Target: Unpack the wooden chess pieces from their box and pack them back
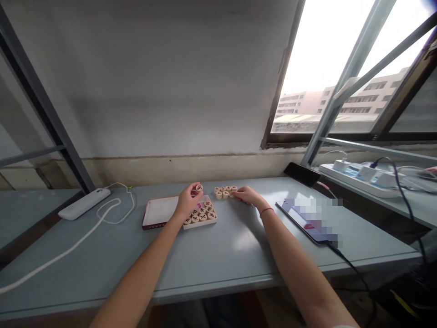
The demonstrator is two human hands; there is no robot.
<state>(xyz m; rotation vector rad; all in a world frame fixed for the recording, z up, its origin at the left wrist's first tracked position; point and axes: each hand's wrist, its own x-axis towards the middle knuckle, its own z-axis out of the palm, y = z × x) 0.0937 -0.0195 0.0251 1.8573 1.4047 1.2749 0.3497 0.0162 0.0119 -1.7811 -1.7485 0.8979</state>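
Observation:
My left hand [187, 199] is closed, its fingertips around a round Chinese chess piece [199, 187] with a red character. It is raised over a white box [201, 224] holding several wooden chess pieces [202, 217], partly covered by the hand. Beside the box, to its left, lies an open lid [163, 210] with a red edge, partly behind my left wrist. Farther right, several pieces [223, 188] stand in two short rows on the desk. At the right end of the front row, my right hand [249, 196] pinches another piece, mostly covered by the fingertips.
A tablet [303, 221] with a cable lies to the right on the grey desk [218, 259]. Behind it a black phone [302, 174] leans by the wall. A white power strip [358, 180] is at far right. A white elongated device [84, 203] and white cable [78, 243] lie left.

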